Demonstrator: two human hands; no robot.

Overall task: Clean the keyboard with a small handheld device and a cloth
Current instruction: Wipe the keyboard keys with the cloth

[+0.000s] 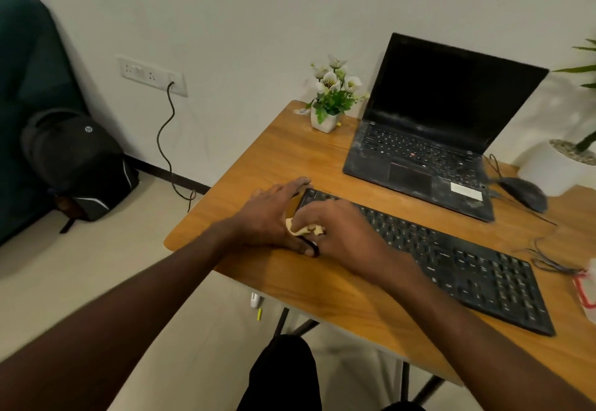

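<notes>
A long black keyboard (458,259) lies diagonally on the wooden table (290,155). My left hand (267,213) wraps around the keyboard's left end, thumb at the near corner and fingers at the far corner. My right hand (342,233) presses a crumpled pale yellow cloth (303,228) onto the keys at that same left end. The cloth is mostly hidden under my fingers. No small handheld device is visible in either hand.
A dusty open laptop (429,139) stands behind the keyboard, with a black mouse (524,192) and loose cables (548,259) to the right. A small flower pot (327,120) sits at the far corner. A backpack (77,165) rests on the floor at left.
</notes>
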